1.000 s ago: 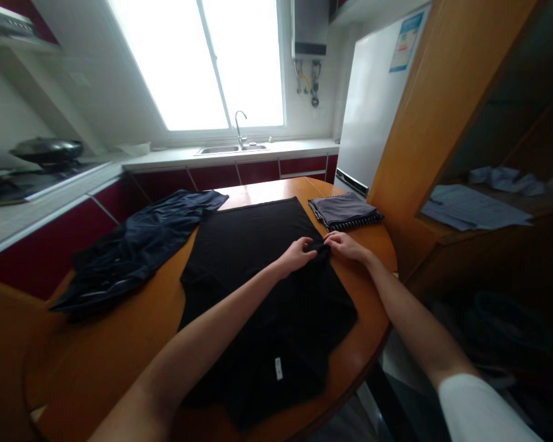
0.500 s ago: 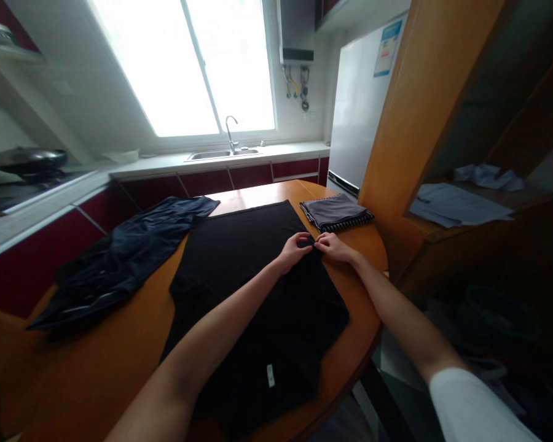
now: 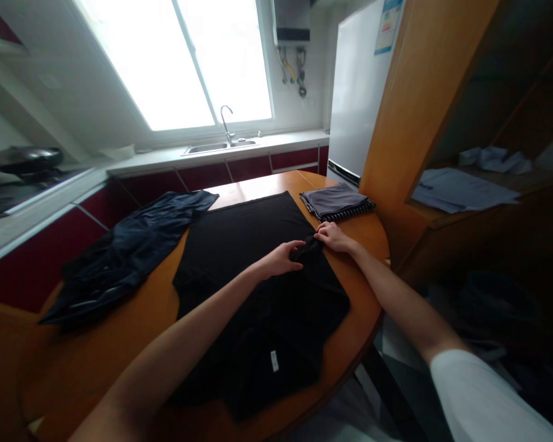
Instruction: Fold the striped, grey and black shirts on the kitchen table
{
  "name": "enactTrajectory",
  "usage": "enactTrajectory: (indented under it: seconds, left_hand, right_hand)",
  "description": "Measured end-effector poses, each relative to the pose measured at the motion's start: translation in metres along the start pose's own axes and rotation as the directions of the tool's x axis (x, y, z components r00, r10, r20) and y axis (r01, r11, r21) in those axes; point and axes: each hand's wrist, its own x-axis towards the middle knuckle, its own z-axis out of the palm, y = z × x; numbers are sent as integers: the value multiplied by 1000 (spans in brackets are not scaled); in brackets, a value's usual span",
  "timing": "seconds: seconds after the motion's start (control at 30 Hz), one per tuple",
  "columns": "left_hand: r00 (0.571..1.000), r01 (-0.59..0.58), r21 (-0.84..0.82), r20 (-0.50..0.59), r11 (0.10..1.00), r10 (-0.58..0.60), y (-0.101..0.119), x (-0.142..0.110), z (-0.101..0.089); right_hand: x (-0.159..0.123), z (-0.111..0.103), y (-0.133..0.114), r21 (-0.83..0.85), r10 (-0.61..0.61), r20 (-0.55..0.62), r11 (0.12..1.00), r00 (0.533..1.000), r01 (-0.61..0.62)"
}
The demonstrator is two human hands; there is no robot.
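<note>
A black shirt [image 3: 244, 227] lies spread over the wooden table, with a small white label [image 3: 274, 361] showing near its close end. At the shirt's right edge, my right hand [image 3: 335, 237] pinches a bunched bit of the cloth. My left hand [image 3: 281, 259] hovers over or rests lightly on the shirt just left of that spot, thumb and fingers apart with nothing gripped between them. The cloth is gathered into small folds between the two hands.
Dark blue clothing [image 3: 133, 252] lies crumpled on the table's left side. Beyond my right hand sits a folded grey cloth with striped edges [image 3: 336, 201]. A wooden cabinet with papers [image 3: 465, 189] stands at the right; a sink [image 3: 207, 148] lies under the window.
My left hand has let go of the shirt's edge and moved left and nearer, its fingers spreading. My right hand keeps its pinch. The camera view has shifted slightly.
</note>
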Motion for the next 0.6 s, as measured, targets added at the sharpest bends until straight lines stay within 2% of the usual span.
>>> enactTrajectory:
  seconds: [0.03, 0.1, 0.13, 0.2, 0.3, 0.43, 0.6]
  left_hand:
    - [999, -19, 129, -41, 991, 25, 4, -4, 0]
    - [985, -87, 408, -101, 909, 140, 15, -14, 4]
    - [973, -135, 518, -93, 845, 213, 23, -21, 10]
    - [937, -270, 642, 2, 718, 350, 39, -37, 27]
    - [868, -439, 682, 155, 585, 471, 64, -59, 59]
    - [790, -491, 763, 186, 421, 584, 84, -66, 96]
    - [737, -510, 771, 163, 381, 656, 88, -61, 123]
  right_hand:
    - [0, 0, -1, -12, 6, -3, 1000, 1000, -6]
    - [-1, 0, -2, -33, 22, -13, 999, 1000, -23]
    - [-2, -1, -3, -40, 28, -16, 999, 999, -29]
    - [-3, -1, -5, -46, 32, -16, 998, 999, -33]
    - [-5, -1, -5, -48, 26, -24, 998, 999, -27]
    - [-6, 0, 3, -51, -7, -32, 999, 999, 5]
    - [-5, 6, 12, -117, -72, -66, 991, 995, 64]
